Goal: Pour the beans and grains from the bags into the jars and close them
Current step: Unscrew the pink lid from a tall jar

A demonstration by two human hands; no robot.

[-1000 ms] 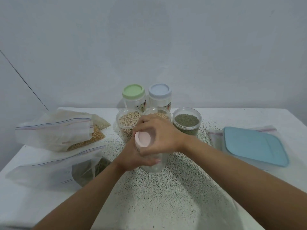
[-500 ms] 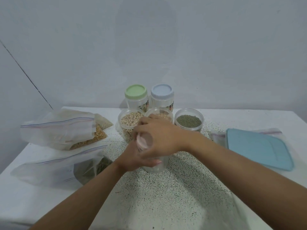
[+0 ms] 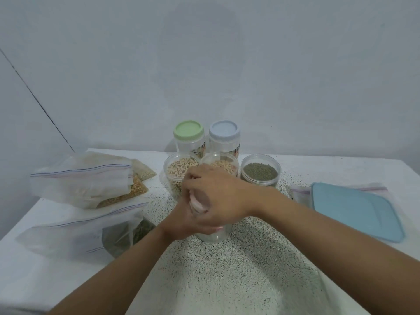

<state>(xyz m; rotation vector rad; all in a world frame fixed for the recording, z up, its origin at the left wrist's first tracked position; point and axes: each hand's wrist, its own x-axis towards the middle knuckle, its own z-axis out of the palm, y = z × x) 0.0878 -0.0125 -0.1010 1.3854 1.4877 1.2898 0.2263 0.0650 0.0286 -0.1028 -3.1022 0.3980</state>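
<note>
Right grip (image 3: 218, 196) clasps pink lid (image 3: 198, 204); left grip (image 3: 181, 221) clasps jar (image 3: 216, 235); lid now more hidden.

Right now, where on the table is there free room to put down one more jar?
Free: the speckled cloth between the two forearms, in front of the held jar; the back right corner, behind the blue lid and right of the green-bean jar. Crowded: the left side with the zip bags, and the jar cluster behind it.

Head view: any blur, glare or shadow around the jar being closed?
Head view: soft even light, no glare; the right hand and pink lid look slightly motion-blurred; the left hand on the jar sits partly in the right hand's shade; open green-bean jar behind reads clearly.
</note>
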